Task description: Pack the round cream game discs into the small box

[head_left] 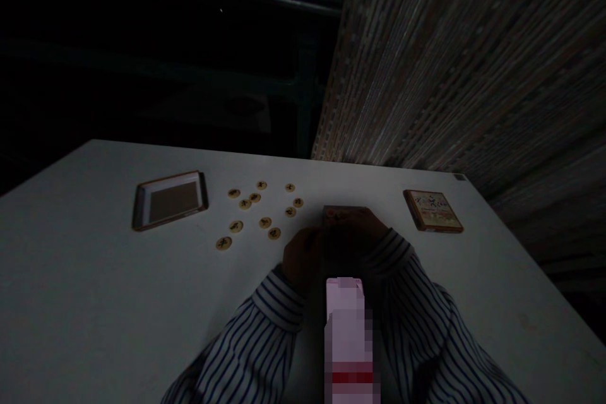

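In the dim light my left hand [303, 255] is at the left side of a dark box-like thing [344, 208] near the table's middle. Its fingers are curled, and their tips are lost in shadow. My right hand [360, 230] lies over that thing's right side, fingers bent inward. A few small reddish round shapes show faintly by the right fingers; what either hand grips is too dark to make out. Left of my hands, several round Chinese chess pieces [265, 223] with dark characters lie scattered on the white table [189, 284].
An open shallow box tray [204, 192] stands at the table's left. A flat box with a printed top [433, 209] lies at the right. Between my forearms is a bright, blurred-out pinkish object [348, 328]. A striped curtain [426, 63] hangs behind the table's right side.
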Tool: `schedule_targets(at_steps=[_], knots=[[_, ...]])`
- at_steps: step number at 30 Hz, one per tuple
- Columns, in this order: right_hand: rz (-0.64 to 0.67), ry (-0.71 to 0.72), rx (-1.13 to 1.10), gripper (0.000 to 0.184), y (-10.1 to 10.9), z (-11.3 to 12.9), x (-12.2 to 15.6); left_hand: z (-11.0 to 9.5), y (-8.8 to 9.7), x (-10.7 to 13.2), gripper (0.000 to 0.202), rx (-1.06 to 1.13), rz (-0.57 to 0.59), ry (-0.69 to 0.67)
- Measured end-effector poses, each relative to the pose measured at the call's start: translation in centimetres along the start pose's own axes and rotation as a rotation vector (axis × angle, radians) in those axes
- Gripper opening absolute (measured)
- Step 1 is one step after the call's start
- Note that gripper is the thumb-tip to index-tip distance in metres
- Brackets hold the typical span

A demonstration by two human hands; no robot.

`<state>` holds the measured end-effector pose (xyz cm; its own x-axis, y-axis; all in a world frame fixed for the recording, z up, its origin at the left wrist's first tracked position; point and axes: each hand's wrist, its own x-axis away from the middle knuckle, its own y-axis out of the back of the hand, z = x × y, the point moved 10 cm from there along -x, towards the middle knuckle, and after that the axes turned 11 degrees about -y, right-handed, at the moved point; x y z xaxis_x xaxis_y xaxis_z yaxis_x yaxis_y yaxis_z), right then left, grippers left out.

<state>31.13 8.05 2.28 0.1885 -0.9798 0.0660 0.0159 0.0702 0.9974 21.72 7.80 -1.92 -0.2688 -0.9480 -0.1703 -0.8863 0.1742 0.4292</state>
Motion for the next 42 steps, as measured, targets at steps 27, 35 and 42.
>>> schedule_targets(at_steps=[27, 35, 42], knots=[[0.049, -0.046, 0.079, 0.031, 1.6, -1.4, 0.6, 0.4, -0.3, -0.1, 0.027, 0.024, 0.016, 0.003], [0.070, -0.237, 0.071, 0.032, 2.9, -6.0, 1.9, -0.2, -0.3, 0.0, 0.022, -0.039, -0.002, -0.070], [0.190, -0.515, 0.101, 0.038, -0.4, -11.6, 2.4, -0.7, -1.2, 0.2, 0.026, -0.053, 0.007, -0.224]])
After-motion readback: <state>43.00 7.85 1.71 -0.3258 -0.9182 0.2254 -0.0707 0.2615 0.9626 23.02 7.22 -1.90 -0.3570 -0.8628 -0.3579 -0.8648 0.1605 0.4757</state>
